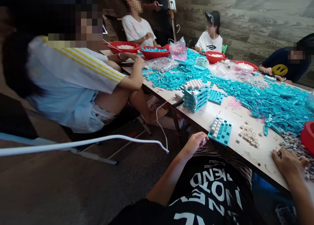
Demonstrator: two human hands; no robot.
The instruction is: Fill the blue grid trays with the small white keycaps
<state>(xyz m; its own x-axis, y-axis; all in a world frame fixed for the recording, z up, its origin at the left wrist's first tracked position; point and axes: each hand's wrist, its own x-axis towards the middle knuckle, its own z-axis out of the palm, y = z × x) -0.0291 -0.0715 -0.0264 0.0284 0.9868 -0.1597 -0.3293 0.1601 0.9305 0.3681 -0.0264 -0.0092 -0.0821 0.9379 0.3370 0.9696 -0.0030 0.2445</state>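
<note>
My left hand (196, 142) is closed at the table's front edge, with a small white cube (204, 140) showing at its fingertips. Right beside it lies a turquoise grid tray (225, 133), with rows of white cubes (217, 126) along its left side. Several loose, hollow-looking white cubes (249, 135) are scattered to the right of that tray. My right hand (289, 162) rests on the table with its fingers apart, touching the edge of a heap of small mixed pieces (291, 143). Nothing shows in its grasp.
A stack of turquoise trays (195, 99) stands at the left table edge, beside another grid tray (216, 96). Turquoise plastic parts (274, 94) cover much of the table (181, 109). Red bowls (309, 135) stand around. A white cable (98, 140) crosses the left. Other people sit around the table.
</note>
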